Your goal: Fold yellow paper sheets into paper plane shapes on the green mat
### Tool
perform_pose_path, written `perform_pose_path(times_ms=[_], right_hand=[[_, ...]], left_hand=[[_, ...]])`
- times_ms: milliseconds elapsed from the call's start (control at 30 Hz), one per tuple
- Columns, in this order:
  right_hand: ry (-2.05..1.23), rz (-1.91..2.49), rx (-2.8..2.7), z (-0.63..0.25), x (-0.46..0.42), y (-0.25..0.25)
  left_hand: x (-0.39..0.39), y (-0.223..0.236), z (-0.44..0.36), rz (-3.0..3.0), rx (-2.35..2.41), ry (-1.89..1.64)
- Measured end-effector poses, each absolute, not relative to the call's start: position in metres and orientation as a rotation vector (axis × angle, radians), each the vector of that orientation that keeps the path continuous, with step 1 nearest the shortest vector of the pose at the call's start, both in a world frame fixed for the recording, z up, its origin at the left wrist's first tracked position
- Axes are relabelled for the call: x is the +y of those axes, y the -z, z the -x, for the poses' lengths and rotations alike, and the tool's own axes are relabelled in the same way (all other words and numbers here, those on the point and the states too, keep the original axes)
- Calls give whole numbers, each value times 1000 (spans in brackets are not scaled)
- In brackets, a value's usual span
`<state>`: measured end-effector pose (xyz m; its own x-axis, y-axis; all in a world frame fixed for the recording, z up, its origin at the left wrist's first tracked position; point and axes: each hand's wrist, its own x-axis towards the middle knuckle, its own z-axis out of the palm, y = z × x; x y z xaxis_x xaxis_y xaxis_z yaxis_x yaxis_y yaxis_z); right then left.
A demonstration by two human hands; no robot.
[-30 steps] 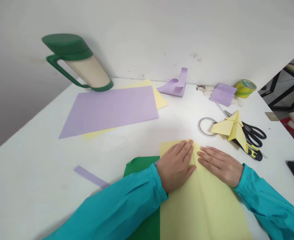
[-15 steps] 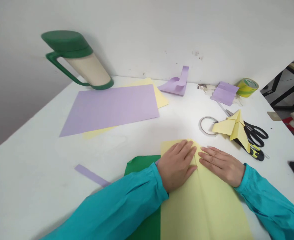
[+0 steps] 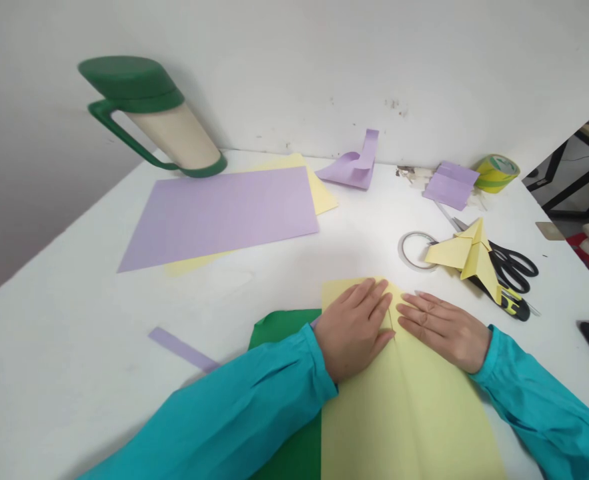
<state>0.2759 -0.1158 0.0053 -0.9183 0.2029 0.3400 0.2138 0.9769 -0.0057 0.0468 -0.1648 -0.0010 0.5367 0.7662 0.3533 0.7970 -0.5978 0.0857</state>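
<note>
A yellow paper sheet (image 3: 404,413) lies in front of me on the white table (image 3: 64,333), partly over a green sheet (image 3: 279,327). Its far right corner is folded in toward a centre crease. My left hand (image 3: 357,330) lies flat on the sheet's far left part, fingers stretched out and together. My right hand (image 3: 444,330) presses flat on the folded right corner, fingers extended toward the left hand. The two hands' fingertips nearly touch at the centre line. Both arms wear teal sleeves.
A purple sheet (image 3: 219,217) over a yellow one lies far left, near a green-and-cream jug (image 3: 159,120). A folded yellow paper plane (image 3: 467,257), black scissors (image 3: 511,267), a tape ring (image 3: 414,251), yellow-green tape roll (image 3: 497,173), purple scraps (image 3: 354,167) and a purple strip (image 3: 181,350) lie around.
</note>
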Motion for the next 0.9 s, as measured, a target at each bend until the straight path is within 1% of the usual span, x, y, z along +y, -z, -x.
perform_pose_path(times_ms=[233, 600, 733, 900], right_hand=[[54, 309, -2789, -276, -116, -6], [67, 305, -2790, -276, -116, -5], [88, 313, -2798, -277, -116, -2], [110, 349, -2866, -279, -117, -5]], left_hand=[[-164, -1, -47, 2701, -1372, 537], [-162, -7, -46, 2730, -1421, 399], [-158, -4, -39, 2740, -1336, 407], [-151, -6, -27, 2797, -1226, 334]])
